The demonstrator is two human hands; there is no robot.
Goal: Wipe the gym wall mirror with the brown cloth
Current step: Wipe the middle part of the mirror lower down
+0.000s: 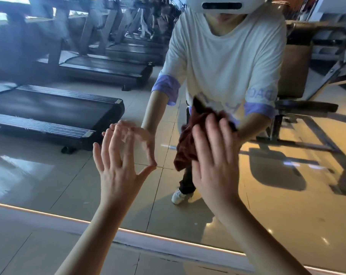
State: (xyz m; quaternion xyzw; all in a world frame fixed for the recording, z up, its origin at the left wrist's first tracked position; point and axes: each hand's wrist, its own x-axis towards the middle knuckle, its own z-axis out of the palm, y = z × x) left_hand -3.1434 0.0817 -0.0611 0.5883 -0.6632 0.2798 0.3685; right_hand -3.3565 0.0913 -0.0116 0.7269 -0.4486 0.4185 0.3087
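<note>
The wall mirror point(49, 171) fills nearly the whole head view and reaches down to a lit strip near the floor. My right hand point(213, 155) lies flat with straight fingers, pressing the brown cloth point(188, 143) against the glass at centre right. The cloth bunches out to the left of and above the palm. My left hand point(118, 161) is spread with fingertips touching the mirror to the left of the cloth, holding nothing. My own reflection in a white shirt shows behind both hands.
The mirror's lit bottom edge point(128, 233) runs across low in the view, with tiled floor point(29, 253) below it. Reflected treadmills point(55, 112) appear at left and a weight bench frame point(316, 124) at right.
</note>
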